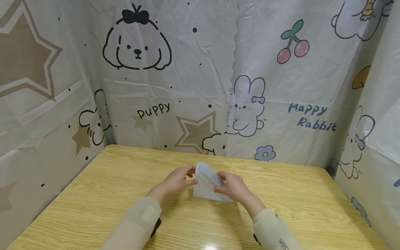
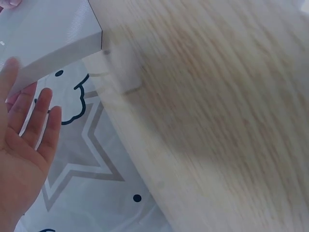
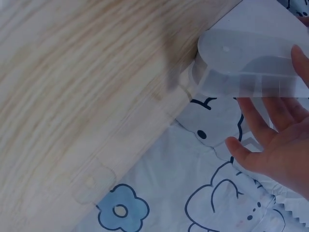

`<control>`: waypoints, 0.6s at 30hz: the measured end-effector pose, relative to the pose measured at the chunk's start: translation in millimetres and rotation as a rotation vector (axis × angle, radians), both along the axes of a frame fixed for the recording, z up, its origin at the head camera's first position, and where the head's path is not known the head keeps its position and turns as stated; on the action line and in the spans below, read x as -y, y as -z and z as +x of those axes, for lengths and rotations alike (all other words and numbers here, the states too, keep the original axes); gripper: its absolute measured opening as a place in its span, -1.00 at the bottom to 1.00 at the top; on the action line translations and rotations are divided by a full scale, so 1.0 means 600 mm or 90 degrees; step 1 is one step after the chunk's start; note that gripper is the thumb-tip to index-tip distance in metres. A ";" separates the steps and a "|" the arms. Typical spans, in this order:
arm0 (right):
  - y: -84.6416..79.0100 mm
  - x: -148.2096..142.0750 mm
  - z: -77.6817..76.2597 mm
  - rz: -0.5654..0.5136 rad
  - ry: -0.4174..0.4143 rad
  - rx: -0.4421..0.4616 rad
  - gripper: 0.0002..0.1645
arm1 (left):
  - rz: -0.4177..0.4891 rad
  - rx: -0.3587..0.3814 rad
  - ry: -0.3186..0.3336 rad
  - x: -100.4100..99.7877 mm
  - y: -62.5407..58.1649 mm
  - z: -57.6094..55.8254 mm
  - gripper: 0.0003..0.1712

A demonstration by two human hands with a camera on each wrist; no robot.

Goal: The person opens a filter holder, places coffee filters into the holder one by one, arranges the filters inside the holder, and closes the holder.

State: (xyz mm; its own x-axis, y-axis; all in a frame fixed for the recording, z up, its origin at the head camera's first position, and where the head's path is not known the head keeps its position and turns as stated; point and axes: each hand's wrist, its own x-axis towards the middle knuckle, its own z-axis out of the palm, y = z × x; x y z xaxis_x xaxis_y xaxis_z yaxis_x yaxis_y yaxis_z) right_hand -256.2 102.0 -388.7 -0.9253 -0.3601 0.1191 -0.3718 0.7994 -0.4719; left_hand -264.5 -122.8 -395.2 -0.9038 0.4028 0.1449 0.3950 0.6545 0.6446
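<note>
A white box (image 1: 204, 190) stands on edge near the middle of the table, its top sloping down to the right. Along its upper part runs a translucent plastic case (image 3: 236, 63) with a rounded end, lying against the white panel in the right wrist view. My left hand (image 1: 175, 180) holds the upper left edge, thumb in front and fingers behind; the left wrist view shows the thumb at the box's rim. On the other side my right hand (image 1: 235, 187) grips the sloping top, its thumb on the plastic case and its fingers (image 3: 275, 116) behind.
The box stands on a wood-grain table (image 1: 118, 177) with rounded back corners. Hanging white cloth (image 1: 193, 80) printed with a puppy, rabbits, stars and cherries encloses the back and both sides.
</note>
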 end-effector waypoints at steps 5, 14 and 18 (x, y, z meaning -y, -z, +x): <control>-0.002 0.000 -0.001 0.016 0.011 -0.013 -0.50 | -0.028 -0.015 -0.010 -0.006 0.001 -0.004 -0.59; -0.001 -0.002 0.000 0.018 0.011 -0.005 -0.48 | -0.007 0.001 -0.021 -0.009 0.000 0.000 -0.62; -0.004 -0.002 0.001 0.022 0.007 -0.003 -0.47 | -0.007 0.004 -0.020 -0.008 0.000 0.001 -0.62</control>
State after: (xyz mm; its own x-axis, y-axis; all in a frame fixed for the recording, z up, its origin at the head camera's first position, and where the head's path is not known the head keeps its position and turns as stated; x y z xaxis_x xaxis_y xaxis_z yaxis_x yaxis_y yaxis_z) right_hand -255.9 103.5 -386.3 -0.9285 -0.3546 0.1103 -0.3653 0.8192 -0.4421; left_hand -263.7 -117.7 -395.1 -0.9170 0.3753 0.1351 0.3700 0.6736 0.6398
